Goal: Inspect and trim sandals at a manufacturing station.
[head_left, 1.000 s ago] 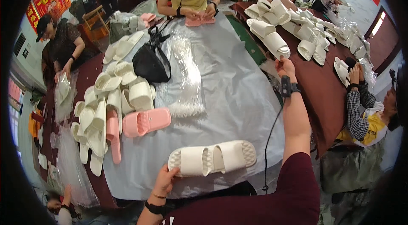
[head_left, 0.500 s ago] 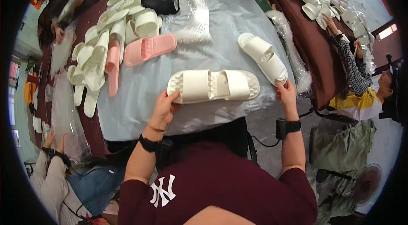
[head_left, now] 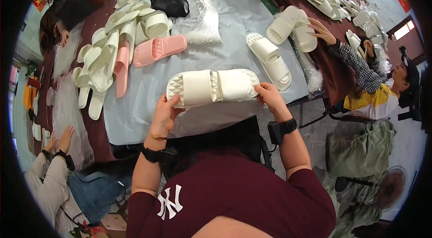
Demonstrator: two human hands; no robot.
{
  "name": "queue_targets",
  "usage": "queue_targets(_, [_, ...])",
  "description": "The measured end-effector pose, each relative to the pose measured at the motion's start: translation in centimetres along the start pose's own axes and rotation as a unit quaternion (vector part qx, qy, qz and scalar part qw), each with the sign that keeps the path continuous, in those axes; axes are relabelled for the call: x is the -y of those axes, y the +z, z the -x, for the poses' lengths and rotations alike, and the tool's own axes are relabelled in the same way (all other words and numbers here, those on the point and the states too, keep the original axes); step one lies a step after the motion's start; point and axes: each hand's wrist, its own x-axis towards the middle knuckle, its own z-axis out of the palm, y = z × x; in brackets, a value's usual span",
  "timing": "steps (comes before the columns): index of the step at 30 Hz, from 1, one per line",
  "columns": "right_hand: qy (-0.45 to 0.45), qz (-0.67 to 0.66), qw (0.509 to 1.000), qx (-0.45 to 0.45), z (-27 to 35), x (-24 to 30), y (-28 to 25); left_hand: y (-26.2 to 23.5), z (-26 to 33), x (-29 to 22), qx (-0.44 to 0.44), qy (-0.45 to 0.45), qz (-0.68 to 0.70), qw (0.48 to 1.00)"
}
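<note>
A pair of white slippers (head_left: 195,88), overlapping lengthwise, lies across the space between my hands at the table's near edge. My left hand (head_left: 165,113) pinches its left end, thumb on top. At the other end, the fingers of my right hand (head_left: 271,98) are closed on the rim. Right of this pair, another set of white slippers (head_left: 270,61) rests at a slant on the table, touched by neither hand. Beyond it, a co-worker's hand (head_left: 321,31) reaches in from the right and touches more white slippers (head_left: 292,26).
Grey plastic sheeting (head_left: 135,121) covers the table. Off-white slippers (head_left: 103,56) are heaped at left, beside a pink slipper (head_left: 162,49). A black bag (head_left: 170,0) and a bundle of clear plastic packaging (head_left: 202,17) lie farther back. Co-workers stand along both sides.
My right hand has left the slanted slippers and taken the right end of the pair, which has shifted left. The co-worker's hand now reaches the table's right edge, where more white slippers have appeared.
</note>
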Motion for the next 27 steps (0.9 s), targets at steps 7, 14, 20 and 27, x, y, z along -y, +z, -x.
queue_targets(7, [-0.020, -0.126, 0.991, -0.044, 0.0, -0.5, 0.7, -3.6, 1.9, -2.1, -0.078, 0.027, 0.055, 0.995])
queue_targets(14, [0.077, -0.161, 0.983, 0.040, 2.8, -1.5, 3.6, -2.2, 4.6, -0.1, -0.025, -0.039, 0.002, 0.999])
queue_targets(20, [0.105, 0.060, 0.984, 0.132, 4.8, 0.1, 4.3, -1.2, 4.9, -1.5, 0.166, -0.252, -0.385, 0.872])
queue_targets(27, [-0.178, 0.133, 0.972, -0.075, 1.5, -0.3, 4.3, 2.3, -3.6, -6.2, 0.065, 0.436, -0.659, 0.609])
